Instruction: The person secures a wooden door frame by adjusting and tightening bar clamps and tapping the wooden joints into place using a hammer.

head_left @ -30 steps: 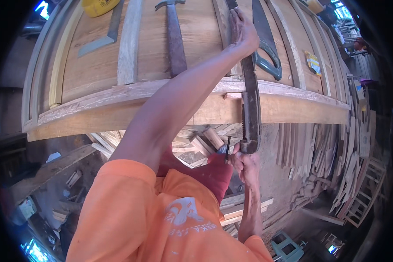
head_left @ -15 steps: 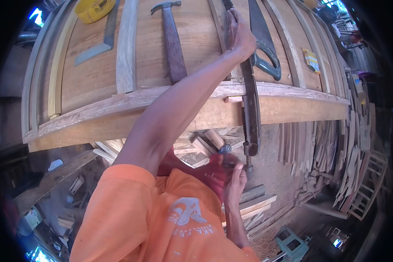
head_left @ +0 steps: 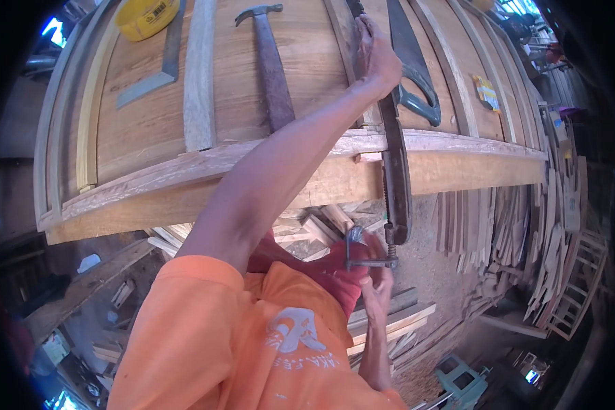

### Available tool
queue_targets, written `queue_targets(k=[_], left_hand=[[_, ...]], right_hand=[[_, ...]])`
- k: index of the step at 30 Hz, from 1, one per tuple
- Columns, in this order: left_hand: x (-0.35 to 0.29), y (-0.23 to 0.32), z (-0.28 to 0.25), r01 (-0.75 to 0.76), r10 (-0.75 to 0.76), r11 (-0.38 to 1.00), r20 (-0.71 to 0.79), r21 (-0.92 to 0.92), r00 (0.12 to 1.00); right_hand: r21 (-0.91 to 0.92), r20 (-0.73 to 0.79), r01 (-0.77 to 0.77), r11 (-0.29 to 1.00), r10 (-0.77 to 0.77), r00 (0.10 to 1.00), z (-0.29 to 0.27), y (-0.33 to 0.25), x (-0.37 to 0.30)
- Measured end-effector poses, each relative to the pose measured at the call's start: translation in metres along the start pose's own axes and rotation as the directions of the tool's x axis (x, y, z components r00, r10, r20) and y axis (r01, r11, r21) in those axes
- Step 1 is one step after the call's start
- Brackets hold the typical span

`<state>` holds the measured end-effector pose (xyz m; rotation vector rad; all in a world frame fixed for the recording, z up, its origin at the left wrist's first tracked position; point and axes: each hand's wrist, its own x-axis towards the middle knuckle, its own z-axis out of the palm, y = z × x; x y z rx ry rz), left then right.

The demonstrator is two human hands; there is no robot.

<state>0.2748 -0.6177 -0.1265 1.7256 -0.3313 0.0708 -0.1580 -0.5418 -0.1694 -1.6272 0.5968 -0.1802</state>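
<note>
A long dark metal bar clamp runs over the edge of the wooden frame, its screw end hanging toward me. My left hand is closed around the clamp's bar above the panel, next to a handsaw with a dark green handle. Down at the screw end, my right hand is at the clamp's crank handle. Its thumb lies below the handle and its fingers, blurred, reach up behind it. A small wood block sits at the frame edge beside the clamp.
On the panel lie a claw hammer, a try square, a yellow round container and a small yellow packet. Wood strips lean at the right. Offcuts lie under the panel, with a greenish machine lower right.
The crank handle has turned and now lies across in front of my right hand, whose fingers have shifted upward from their pinch on it. My left hand keeps its place on the bar.
</note>
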Motion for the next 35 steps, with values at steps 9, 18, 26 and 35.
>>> queue_targets(k=[9,18,26,35], left_hand=[[0.004,-0.008,0.01,-0.102,0.115,0.986,-0.095,0.13,0.989],[-0.003,-0.012,-0.002,-0.131,0.146,0.957,-0.041,0.259,0.988],[0.004,-0.002,0.0,0.048,-0.047,0.999,0.034,-0.015,0.998],[-0.009,0.011,-0.012,-0.067,0.074,0.992,-0.061,0.102,0.995]], right_hand=[[0.796,-0.006,-0.266,0.544,0.448,0.894,0.043,-0.076,-0.01],[-0.323,-0.386,0.205,0.924,-0.326,0.863,-0.054,-0.092,-0.013],[0.533,0.171,-0.273,0.801,0.214,0.962,0.038,-0.019,-0.005],[0.05,-0.166,-0.075,0.996,0.083,0.983,-0.027,-0.02,0.011]])
